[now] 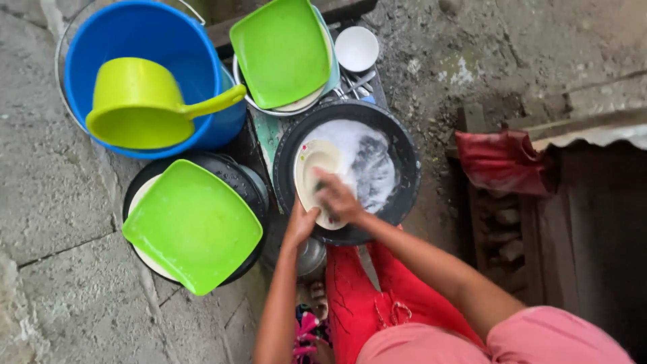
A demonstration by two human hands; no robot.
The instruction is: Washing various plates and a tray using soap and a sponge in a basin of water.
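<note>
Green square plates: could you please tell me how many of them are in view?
2. One green square plate leans at the top beside the blue bucket; the other lies lower left on a dark basin. More may sit hidden underneath.

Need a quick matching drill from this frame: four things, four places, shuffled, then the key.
Things:
1. yellow-green dipper
2. cream plate
3. small white bowl
4. red cloth

Places:
A. draped on a wooden ledge at right
B. in the black soapy basin
C. resting on the blue bucket
D. top, beside a green square plate

Pairs: 1-C, 2-B, 3-D, 4-A
</note>
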